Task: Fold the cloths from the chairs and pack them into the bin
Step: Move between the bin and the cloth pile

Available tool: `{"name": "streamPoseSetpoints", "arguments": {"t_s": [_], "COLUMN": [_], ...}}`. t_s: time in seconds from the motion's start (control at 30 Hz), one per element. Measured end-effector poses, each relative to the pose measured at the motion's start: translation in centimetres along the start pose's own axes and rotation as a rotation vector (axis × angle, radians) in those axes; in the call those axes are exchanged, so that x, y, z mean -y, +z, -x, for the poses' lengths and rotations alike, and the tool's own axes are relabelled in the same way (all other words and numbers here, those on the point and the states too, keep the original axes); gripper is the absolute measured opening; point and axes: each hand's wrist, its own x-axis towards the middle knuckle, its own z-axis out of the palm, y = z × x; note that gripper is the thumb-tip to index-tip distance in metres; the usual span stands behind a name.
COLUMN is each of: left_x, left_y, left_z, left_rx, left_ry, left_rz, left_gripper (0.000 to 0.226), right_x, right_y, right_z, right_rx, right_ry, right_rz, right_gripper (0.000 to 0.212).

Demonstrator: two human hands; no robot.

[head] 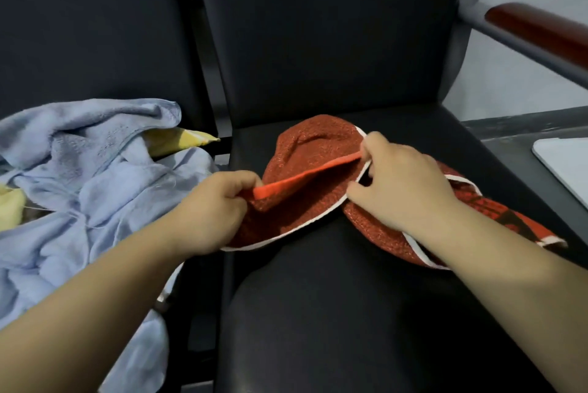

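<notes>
Pinching the red cloth [305, 198] with both hands, left hand [213, 211] nearer me, right hand [397, 185] farther along its slanting edge.

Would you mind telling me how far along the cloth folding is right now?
Nothing looks folded or packed yet. In hand: the left hand and right hand each pinch an edge of the red cloth, which lies bunched on the right chair seat. Left to do: finish that one, then the blue cloth and yellow cloth, both crumpled on the left chair.
</notes>
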Motion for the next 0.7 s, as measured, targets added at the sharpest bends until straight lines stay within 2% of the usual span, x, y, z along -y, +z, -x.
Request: {"name": "streamPoseSetpoints", "arguments": {"t_s": [0.07, 0.13, 0.2, 0.27, 0.33, 0.37, 0.43, 0.47, 0.5, 0.6, 0.7], "left_x": [-0.7, -1.3, -1.5, -1.8, -2.2, -2.4, -2.8, -3.0, -3.1, -2.9, -3.2], "left_y": [-0.2, -0.6, -0.8, -0.7, -0.5, -0.4, -0.4, -0.6, -0.8, -1.7, -1.9], "left_z": [0.4, 0.8, 1.2, 1.5, 1.9, 2.0, 2.2, 2.4, 2.5, 2.5, 2.4], "left_rx": [0.009, 0.038, 0.029, -0.053, -0.136, -0.169, -0.248, -0.288, -0.322, -0.386, -0.432], "left_ry": [-0.009, -0.012, 0.032, 0.104, 0.15, 0.16, 0.167, 0.158, 0.139, 0.025, -0.014], "left_rz": [0.077, 0.098, -0.026, -0.162, -0.18, -0.166, -0.146, -0.145, -0.136, -0.046, -0.007], "left_gripper": [0.031, 0.004, 0.023, 0.035, 0.039, 0.039, 0.033, 0.028, 0.024, 0.01, 0.002], "right_x": [0.4, 0.3, 0.2, 0.4, 1.2, 1.5, 1.7, 1.8, 1.8, 2.0, 2.4], "right_y": [0.8, 1.2, 0.9, 0.5, 0.2, 0.6, 1.3, 1.2, 0.8, -1.1, -2.3], "right_z": [0.0, -0.1, -0.1, 0.1, 0.4, 0.5, 0.5, 0.4, 0.3, 0.1, 0.8], "right_rx": [-0.016, -0.115, -0.24, -0.245, -0.115, -0.052, -0.041, -0.069, -0.091, -0.15, -0.201], "right_ry": [-0.018, -0.002, 0.005, -0.041, -0.105, -0.129, -0.158, -0.159, -0.145, -0.079, -0.121], "right_rz": [0.04, 0.036, -0.025, -0.089, -0.109, -0.081, -0.053, -0.104, -0.207, -0.575, -0.728], "right_gripper": [0.043, 0.028, 0.019, 0.041, 0.061, 0.058, 0.029, 0.013, 0.007, 0.014, 0.017]}}
